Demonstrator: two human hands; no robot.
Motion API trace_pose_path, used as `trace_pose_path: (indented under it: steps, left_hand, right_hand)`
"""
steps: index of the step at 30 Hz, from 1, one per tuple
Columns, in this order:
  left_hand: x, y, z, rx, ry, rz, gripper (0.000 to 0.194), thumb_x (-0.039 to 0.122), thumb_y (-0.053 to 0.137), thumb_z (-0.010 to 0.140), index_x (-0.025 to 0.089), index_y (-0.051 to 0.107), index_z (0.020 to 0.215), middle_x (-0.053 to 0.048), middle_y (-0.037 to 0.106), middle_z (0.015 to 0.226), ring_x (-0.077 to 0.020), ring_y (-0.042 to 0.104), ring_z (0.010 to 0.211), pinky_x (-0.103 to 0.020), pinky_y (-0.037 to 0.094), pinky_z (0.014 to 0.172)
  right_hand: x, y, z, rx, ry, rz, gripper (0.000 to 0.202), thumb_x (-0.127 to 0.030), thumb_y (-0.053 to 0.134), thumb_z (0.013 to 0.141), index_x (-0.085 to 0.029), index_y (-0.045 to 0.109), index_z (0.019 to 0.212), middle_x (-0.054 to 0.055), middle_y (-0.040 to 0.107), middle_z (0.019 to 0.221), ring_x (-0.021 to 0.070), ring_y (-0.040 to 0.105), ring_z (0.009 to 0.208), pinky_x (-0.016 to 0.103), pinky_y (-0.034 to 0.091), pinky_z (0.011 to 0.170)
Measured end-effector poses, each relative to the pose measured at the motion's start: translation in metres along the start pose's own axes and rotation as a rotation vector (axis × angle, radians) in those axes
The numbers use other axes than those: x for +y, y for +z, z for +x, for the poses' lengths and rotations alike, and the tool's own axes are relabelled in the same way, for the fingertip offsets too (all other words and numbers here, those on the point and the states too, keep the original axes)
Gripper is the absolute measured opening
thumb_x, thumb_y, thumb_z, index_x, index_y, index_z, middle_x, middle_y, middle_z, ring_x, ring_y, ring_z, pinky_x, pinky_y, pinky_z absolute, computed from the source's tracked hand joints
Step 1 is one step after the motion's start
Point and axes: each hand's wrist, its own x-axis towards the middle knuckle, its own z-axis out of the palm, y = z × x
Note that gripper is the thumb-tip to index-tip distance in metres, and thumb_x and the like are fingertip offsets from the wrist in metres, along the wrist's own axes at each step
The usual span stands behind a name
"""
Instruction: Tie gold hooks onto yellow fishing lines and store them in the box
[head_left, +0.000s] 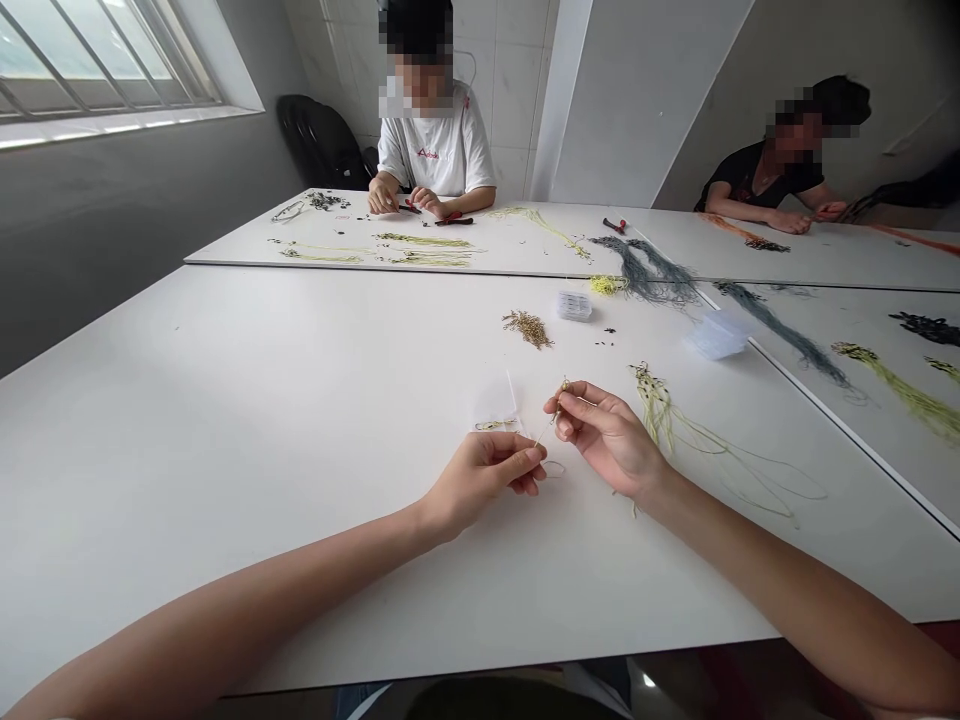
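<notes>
Between thumb and forefinger, my left hand point(499, 470) pinches a thin pale cord point(544, 430) that runs up to the other hand. My right hand point(604, 430) is closed on a small gold-coloured metal piece point(564, 385) at the cord's upper end; the fingers hide most of it. A loop of the cord hangs below the left fingertips. Just behind my left hand lies an open clear plastic box point(495, 405) with small yellowish pieces in it. Right of my right hand, a bundle of yellow-green cords point(660, 405) with dark ends lies on the white table point(300, 420).
Farther back are a pile of gold metal pieces point(529, 328), a clear box point(574, 306), yellow cord point(607, 285) and grey-green cord bundles point(649, 268). A stack of clear boxes point(718, 335) stands right. Two people work across the table, with pliers point(454, 220) near one.
</notes>
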Motion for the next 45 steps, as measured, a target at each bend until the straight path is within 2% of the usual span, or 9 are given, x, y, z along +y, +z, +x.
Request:
trace_pose_path:
  steps: [7, 14, 19, 23, 32, 35, 38, 41, 45]
  left_hand:
    - [0.017, -0.018, 0.006, 0.048, -0.025, 0.158, 0.030, 0.041, 0.059, 0.087, 0.013, 0.065, 0.077, -0.004, 0.062, 0.076, -0.0118, 0.058, 0.063, -0.026, 0.045, 0.063]
    - [0.030, -0.030, 0.011, 0.128, 0.236, 0.518, 0.026, 0.039, 0.054, 0.091, 0.017, 0.068, 0.090, -0.004, 0.065, 0.084, -0.0143, 0.057, 0.072, -0.027, 0.047, 0.067]
    - [0.028, -0.025, 0.008, 0.144, 0.464, 0.713, 0.023, 0.030, 0.051, 0.093, 0.019, 0.071, 0.094, -0.005, 0.062, 0.083, -0.0125, 0.053, 0.068, -0.025, 0.045, 0.065]
    - [0.023, -0.023, 0.005, 0.138, 0.537, 0.724, 0.023, 0.029, 0.050, 0.094, 0.020, 0.071, 0.098, -0.007, 0.062, 0.085, -0.0133, 0.055, 0.068, -0.026, 0.046, 0.065]
    - [0.021, -0.022, 0.006, 0.165, 0.540, 0.708, 0.023, 0.030, 0.051, 0.094, 0.021, 0.071, 0.098, -0.007, 0.065, 0.086, -0.0143, 0.058, 0.070, -0.027, 0.047, 0.067]
    - [0.025, -0.026, 0.008, 0.175, 0.441, 0.610, 0.024, 0.032, 0.054, 0.092, 0.019, 0.068, 0.104, -0.006, 0.068, 0.088, -0.0152, 0.061, 0.073, -0.028, 0.049, 0.070]
    - [0.028, -0.029, 0.009, 0.091, 0.291, 0.449, 0.027, 0.036, 0.054, 0.091, 0.015, 0.068, 0.102, -0.008, 0.069, 0.091, -0.0162, 0.064, 0.075, -0.030, 0.051, 0.073]
    - [0.029, -0.030, 0.010, 0.017, 0.220, 0.392, 0.028, 0.037, 0.053, 0.091, 0.014, 0.069, 0.097, -0.008, 0.069, 0.092, -0.0167, 0.062, 0.077, -0.031, 0.051, 0.075]
    - [0.027, -0.031, 0.011, 0.055, 0.189, 0.443, 0.029, 0.041, 0.057, 0.088, 0.017, 0.072, 0.094, -0.008, 0.067, 0.093, -0.0137, 0.055, 0.069, -0.028, 0.046, 0.063]
  right_hand:
    - [-0.008, -0.007, 0.006, -0.030, 0.037, -0.054, 0.014, -0.029, 0.076, 0.076, -0.018, 0.066, 0.078, 0.001, 0.064, 0.077, 0.0087, 0.049, 0.059, 0.026, 0.040, 0.061]
    - [-0.007, -0.003, 0.002, -0.232, 0.187, -0.192, 0.013, -0.028, 0.073, 0.079, -0.017, 0.068, 0.081, 0.003, 0.066, 0.076, 0.0084, 0.049, 0.058, 0.026, 0.040, 0.063]
    - [-0.005, 0.001, -0.002, -0.263, 0.218, -0.236, 0.014, -0.030, 0.074, 0.078, -0.017, 0.070, 0.083, 0.003, 0.068, 0.076, 0.0088, 0.051, 0.059, 0.027, 0.041, 0.065]
    - [-0.003, 0.003, -0.003, -0.285, 0.216, -0.250, 0.017, -0.030, 0.075, 0.077, -0.017, 0.072, 0.087, 0.004, 0.069, 0.077, 0.0094, 0.052, 0.059, 0.028, 0.042, 0.067]
    - [-0.003, 0.005, -0.005, -0.307, 0.177, -0.279, 0.017, -0.032, 0.074, 0.077, -0.018, 0.073, 0.087, 0.003, 0.067, 0.076, 0.0114, 0.051, 0.061, 0.029, 0.041, 0.067]
    - [-0.006, 0.004, -0.004, -0.291, 0.164, -0.264, 0.015, -0.032, 0.073, 0.077, -0.018, 0.072, 0.083, 0.003, 0.066, 0.076, 0.0120, 0.050, 0.065, 0.029, 0.040, 0.068]
    - [-0.007, 0.002, -0.003, -0.274, 0.174, -0.236, 0.014, -0.031, 0.072, 0.078, -0.018, 0.072, 0.083, 0.004, 0.065, 0.078, 0.0124, 0.049, 0.066, 0.029, 0.040, 0.067]
    - [-0.008, 0.001, -0.002, -0.261, 0.183, -0.213, 0.014, -0.031, 0.072, 0.078, -0.018, 0.072, 0.084, 0.004, 0.062, 0.082, 0.0121, 0.048, 0.067, 0.029, 0.039, 0.067]
    - [-0.008, 0.001, -0.001, -0.247, 0.184, -0.216, 0.014, -0.032, 0.072, 0.077, -0.020, 0.071, 0.082, 0.003, 0.060, 0.082, 0.0122, 0.047, 0.066, 0.030, 0.039, 0.068]
